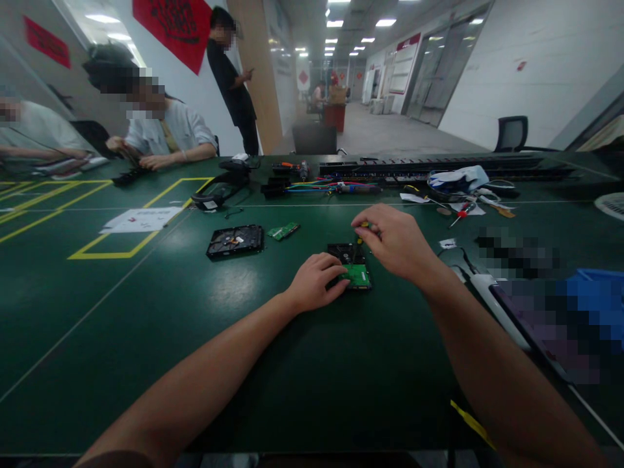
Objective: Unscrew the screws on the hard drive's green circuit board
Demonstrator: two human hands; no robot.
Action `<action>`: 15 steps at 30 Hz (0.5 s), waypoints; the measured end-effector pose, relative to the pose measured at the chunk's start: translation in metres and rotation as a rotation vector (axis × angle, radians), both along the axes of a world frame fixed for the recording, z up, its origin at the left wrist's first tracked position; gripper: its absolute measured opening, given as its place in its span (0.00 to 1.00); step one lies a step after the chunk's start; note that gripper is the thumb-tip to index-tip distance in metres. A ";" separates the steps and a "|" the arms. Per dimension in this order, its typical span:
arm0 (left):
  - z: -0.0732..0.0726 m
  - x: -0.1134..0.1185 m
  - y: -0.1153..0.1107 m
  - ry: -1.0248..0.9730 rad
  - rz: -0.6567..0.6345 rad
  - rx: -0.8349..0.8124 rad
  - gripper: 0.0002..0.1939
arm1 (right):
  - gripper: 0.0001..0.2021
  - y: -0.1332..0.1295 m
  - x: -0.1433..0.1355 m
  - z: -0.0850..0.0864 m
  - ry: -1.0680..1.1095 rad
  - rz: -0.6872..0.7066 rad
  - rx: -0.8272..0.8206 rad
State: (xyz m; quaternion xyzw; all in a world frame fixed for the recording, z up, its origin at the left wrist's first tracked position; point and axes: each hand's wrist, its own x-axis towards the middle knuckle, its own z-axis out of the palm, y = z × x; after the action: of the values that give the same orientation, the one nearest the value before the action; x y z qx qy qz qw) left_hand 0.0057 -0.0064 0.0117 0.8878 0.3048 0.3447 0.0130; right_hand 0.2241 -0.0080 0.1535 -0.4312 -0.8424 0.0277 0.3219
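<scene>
A hard drive [347, 252] with a green circuit board [358, 276] showing lies in front of me on the table. My left hand [319, 281] grips its left side, thumb and fingers curved over the edge and board. Above the drive, my right hand [390, 240] pinches a small screwdriver [359, 240] with a yellow handle. It points down at the drive; its tip is too small to make out. To the left lie a second hard drive [235, 241] and a loose green circuit board [283, 231].
Along the back are a black headset-like strap [221, 192], coloured wires [312, 186] and long black rails [439, 168]. A red screwdriver [463, 211] lies right, above a blue bin [597, 299]. Paper sheets [141, 220] lie left. A co-worker [166, 130] sits across the table.
</scene>
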 end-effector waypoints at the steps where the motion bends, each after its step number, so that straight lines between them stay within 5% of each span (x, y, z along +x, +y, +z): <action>1: 0.000 0.000 0.000 0.008 -0.030 -0.014 0.13 | 0.09 0.000 0.000 0.000 0.006 -0.011 0.003; 15: -0.001 -0.001 0.001 0.039 -0.100 -0.036 0.18 | 0.04 0.001 -0.001 -0.002 -0.003 -0.063 0.001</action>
State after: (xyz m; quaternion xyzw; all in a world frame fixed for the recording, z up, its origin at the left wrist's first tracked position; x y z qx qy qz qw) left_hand 0.0050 -0.0051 0.0103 0.9081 0.2663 0.3206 0.0404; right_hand 0.2227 -0.0065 0.1519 -0.4575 -0.8288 0.0165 0.3217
